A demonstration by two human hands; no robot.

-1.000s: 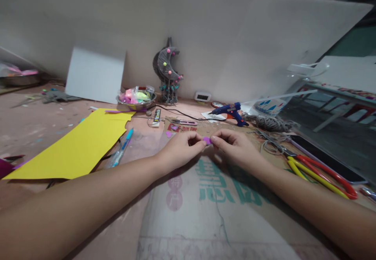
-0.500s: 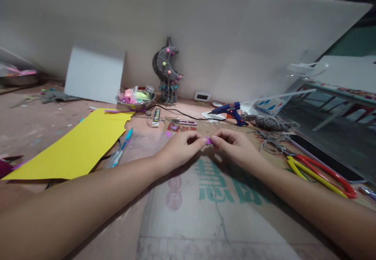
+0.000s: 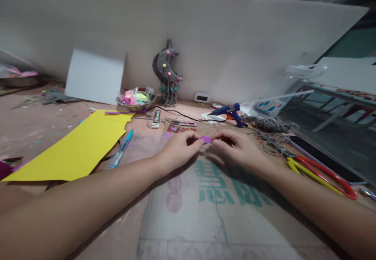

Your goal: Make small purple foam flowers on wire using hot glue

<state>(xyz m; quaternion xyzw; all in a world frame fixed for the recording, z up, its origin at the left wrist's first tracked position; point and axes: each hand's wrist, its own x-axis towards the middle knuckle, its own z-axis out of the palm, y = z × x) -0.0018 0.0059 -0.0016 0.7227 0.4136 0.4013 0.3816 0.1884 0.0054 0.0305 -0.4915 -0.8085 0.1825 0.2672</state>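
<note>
A small purple paper piece (image 3: 206, 139) with a rounded outline is held up between my two hands, above a printed cardboard sheet (image 3: 188, 221). My left hand (image 3: 186, 144) pinches its left end between thumb and fingers. At its right end, the thumb and forefinger of my right hand (image 3: 232, 144) close on the edge. Just beyond my left hand lie two more purple bits (image 3: 169, 135) on the cardboard. Pink-handled thread snips (image 3: 184, 123) rest behind the hands.
Yellow paper (image 3: 70, 146) and a blue pen (image 3: 122, 150) lie left. A blue glue gun (image 3: 227, 113) stands behind, its light lit. To the right are grey yarn (image 3: 268, 123), red-and-yellow-handled scissors (image 3: 320, 174) and a phone (image 3: 323, 158). A moon ornament (image 3: 167, 70) stands at the back.
My fingers have shifted slightly apart, and more of the purple piece shows between them. The things on the table have stayed in place.
</note>
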